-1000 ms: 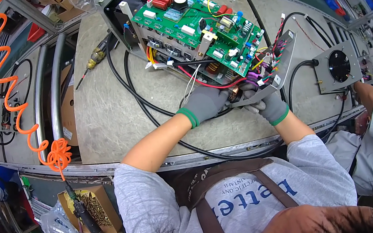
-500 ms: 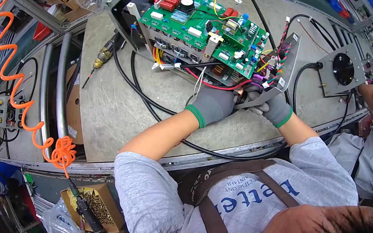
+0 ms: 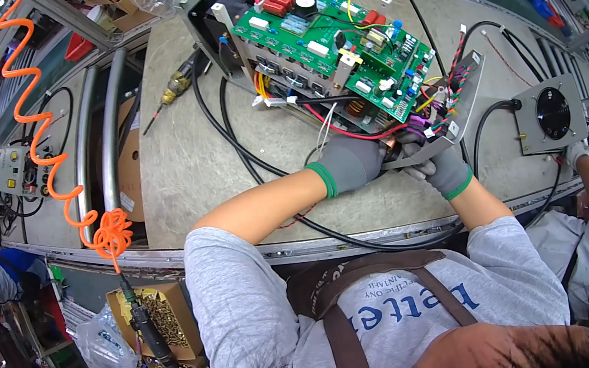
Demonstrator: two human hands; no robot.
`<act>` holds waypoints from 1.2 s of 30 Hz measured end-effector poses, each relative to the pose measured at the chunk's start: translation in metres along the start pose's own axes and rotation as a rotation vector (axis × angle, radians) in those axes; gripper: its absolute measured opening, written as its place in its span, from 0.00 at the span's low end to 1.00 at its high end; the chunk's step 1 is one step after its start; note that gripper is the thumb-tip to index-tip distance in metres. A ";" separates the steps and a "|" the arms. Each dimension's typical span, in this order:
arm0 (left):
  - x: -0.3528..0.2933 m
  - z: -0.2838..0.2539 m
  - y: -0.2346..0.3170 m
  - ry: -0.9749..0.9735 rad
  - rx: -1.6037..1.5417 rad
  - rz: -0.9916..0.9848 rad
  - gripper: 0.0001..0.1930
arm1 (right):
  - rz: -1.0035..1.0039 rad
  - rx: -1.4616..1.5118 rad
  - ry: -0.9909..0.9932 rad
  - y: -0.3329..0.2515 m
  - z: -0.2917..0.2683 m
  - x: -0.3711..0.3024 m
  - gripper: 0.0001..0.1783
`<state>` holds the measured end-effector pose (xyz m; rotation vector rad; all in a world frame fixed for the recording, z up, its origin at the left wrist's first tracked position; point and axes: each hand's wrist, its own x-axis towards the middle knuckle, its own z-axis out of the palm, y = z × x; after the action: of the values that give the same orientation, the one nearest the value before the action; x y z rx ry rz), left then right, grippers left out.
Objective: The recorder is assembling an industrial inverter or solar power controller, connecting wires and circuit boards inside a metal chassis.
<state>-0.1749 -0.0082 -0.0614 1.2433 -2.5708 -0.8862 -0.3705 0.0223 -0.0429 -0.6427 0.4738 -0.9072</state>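
Metal panel gripped at near end by right hand, set by green circuit board, near table's front edge. Left hand tucked against wiring, fingers hidden, so grip can't be told. Tight there tbh; more elbow room offered left of black cables.

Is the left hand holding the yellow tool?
No, the yellow tool lies on the table, apart from the left hand.
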 end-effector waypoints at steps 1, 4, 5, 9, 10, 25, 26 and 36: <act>-0.001 0.002 -0.001 0.079 0.032 0.098 0.15 | 0.062 -0.015 0.095 -0.001 0.002 0.000 0.16; 0.003 0.000 -0.006 0.134 0.088 0.242 0.13 | 0.041 -0.019 0.127 -0.002 0.008 0.000 0.16; 0.005 -0.003 -0.008 0.099 0.088 0.250 0.14 | 0.051 -0.108 0.146 -0.002 0.009 0.000 0.16; 0.012 -0.019 -0.006 -0.174 -0.329 0.079 0.16 | 0.037 -0.038 0.161 -0.001 0.003 -0.002 0.16; 0.012 -0.021 -0.004 -0.165 -0.331 0.101 0.16 | 0.056 -0.066 0.166 0.000 0.001 -0.003 0.17; 0.010 -0.015 -0.010 0.005 0.132 0.353 0.11 | 0.061 -0.117 0.211 0.001 0.004 -0.001 0.21; 0.012 -0.016 -0.010 -0.126 0.173 0.369 0.11 | 0.095 -0.091 0.258 0.002 0.002 -0.001 0.22; 0.008 -0.003 -0.013 -0.059 0.123 0.321 0.16 | 0.058 -0.123 0.135 0.000 0.004 -0.002 0.18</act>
<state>-0.1702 -0.0216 -0.0676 0.8043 -2.7988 -0.7170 -0.3687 0.0248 -0.0393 -0.6780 0.6700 -0.8750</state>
